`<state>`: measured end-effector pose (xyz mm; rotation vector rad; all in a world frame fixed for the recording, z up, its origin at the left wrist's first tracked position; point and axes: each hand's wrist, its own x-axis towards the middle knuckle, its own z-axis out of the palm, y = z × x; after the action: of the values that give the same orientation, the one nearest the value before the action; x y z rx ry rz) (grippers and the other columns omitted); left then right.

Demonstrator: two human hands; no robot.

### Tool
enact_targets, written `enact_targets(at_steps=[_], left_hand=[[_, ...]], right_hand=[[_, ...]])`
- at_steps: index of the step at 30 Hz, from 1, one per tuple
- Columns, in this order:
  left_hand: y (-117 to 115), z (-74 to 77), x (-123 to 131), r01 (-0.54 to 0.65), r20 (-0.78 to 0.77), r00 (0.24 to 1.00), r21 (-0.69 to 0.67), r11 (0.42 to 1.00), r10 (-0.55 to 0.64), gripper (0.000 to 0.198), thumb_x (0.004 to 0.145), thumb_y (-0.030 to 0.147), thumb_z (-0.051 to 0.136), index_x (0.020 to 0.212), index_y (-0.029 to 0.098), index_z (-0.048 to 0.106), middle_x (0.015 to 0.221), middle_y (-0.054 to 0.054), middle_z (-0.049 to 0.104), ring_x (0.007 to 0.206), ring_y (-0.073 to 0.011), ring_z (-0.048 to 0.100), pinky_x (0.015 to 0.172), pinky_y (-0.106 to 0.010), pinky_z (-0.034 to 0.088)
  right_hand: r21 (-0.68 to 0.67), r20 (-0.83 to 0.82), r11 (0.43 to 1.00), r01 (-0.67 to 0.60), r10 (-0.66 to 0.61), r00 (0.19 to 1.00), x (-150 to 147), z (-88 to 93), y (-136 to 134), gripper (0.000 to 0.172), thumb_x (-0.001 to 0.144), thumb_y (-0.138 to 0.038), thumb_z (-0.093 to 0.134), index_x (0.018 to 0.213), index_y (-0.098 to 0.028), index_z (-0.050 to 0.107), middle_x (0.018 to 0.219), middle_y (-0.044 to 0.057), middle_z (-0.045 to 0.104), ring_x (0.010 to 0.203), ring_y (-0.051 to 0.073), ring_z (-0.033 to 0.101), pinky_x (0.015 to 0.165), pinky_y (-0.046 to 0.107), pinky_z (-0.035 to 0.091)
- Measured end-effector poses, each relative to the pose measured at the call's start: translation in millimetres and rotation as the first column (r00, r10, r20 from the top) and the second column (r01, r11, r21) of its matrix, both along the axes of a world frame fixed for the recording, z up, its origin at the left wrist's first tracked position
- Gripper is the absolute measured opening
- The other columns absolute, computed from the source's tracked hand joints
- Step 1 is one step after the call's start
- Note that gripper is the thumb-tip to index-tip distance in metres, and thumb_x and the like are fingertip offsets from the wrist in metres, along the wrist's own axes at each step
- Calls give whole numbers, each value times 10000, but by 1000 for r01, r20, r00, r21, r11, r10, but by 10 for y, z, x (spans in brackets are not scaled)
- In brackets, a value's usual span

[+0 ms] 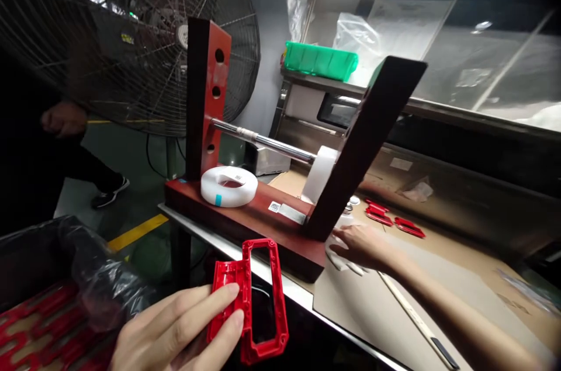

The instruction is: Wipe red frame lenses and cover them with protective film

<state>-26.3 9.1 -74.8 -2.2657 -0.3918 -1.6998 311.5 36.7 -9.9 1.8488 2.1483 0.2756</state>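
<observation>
My left hand (175, 330) is at the bottom of the view, shut on a red moulded plastic frame (244, 280) with a long open window. My right hand (362, 245) lies flat on a crumpled white piece (339, 255), possibly a glove or film, at the foot of a dark red wooden stand (245, 225). A steel rod (263, 140) crosses the stand's uprights and carries a white tape roll (319, 175). Another white tape roll (228, 186) lies on the stand's base. Several small red parts (388, 218) lie beyond my right hand.
A black-lined bin (56, 260) of red parts sits at lower left, beside the table's metal edge (263, 277). A cardboard sheet (442, 254) covers the table. A co-worker's hand (63, 118) and a wire-caged fan (153, 49) are at left. A green tray (319, 60) sits on a steel shelf.
</observation>
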Motion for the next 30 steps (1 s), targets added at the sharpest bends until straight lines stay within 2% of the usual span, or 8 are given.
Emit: enact_targets(at_steps=[6,11,13,15,20,24,27,30], left_hand=[[-52,-138,-86,-60,0,998,-95,994,61,316,932,175,417,941,211,731,1055,-56,718,953,-179,668,862,-267,507],[-182,-162,-96,-185,-70,982,-228,956,174,309,918,135,432,970,259,710,1005,-38,746,888,-179,685,803,-289,540],[-220,-145,-112,-199,-110,978,-251,947,176,315,917,126,431,977,263,708,1003,-45,750,891,-188,689,790,-294,547],[-240,-126,-132,-194,-148,976,-250,949,160,313,923,132,426,988,254,707,1005,-60,748,910,-196,684,786,-298,546],[-260,-102,-141,-169,-212,969,-211,963,124,319,912,52,428,998,193,700,1005,-92,726,980,-182,635,811,-286,508],[-277,-110,-104,-163,-182,975,-203,966,126,318,892,36,447,987,196,706,1034,-78,711,997,-181,615,836,-285,489],[-267,-160,-90,-146,-117,986,-230,962,122,362,869,19,449,1005,229,710,1050,-50,721,973,-185,623,843,-298,493],[-236,-253,-63,-97,7,994,-313,945,105,340,821,58,553,1023,286,705,962,-11,754,885,-203,656,807,-320,520]], right_hand=[[9,-57,999,-33,33,998,115,117,-128,250,890,-256,473,1051,-208,658,926,93,701,792,242,664,632,308,446],[62,-126,996,-70,77,989,131,208,-268,238,901,-269,435,845,-220,661,848,44,687,632,182,617,549,284,419],[83,-110,994,-66,76,991,155,173,-286,242,894,-282,436,823,-216,658,853,47,690,597,188,611,505,290,407],[70,-87,995,-68,74,993,185,100,-283,258,894,-278,429,890,-213,679,909,65,705,652,215,645,518,306,438],[-17,-122,982,-186,183,976,192,-123,-209,327,908,-218,423,1153,-197,637,1135,103,676,977,257,650,764,356,519],[-4,-125,979,-203,201,972,119,-169,-174,328,895,-178,444,1178,-191,611,1123,95,677,965,241,648,761,337,511],[55,-105,983,-176,181,978,75,-68,-229,260,876,-172,460,1038,-195,662,1009,93,696,878,244,650,665,315,476],[132,-113,985,-111,126,986,53,92,-351,217,861,-176,448,793,-195,653,805,57,680,667,188,612,531,269,377]])
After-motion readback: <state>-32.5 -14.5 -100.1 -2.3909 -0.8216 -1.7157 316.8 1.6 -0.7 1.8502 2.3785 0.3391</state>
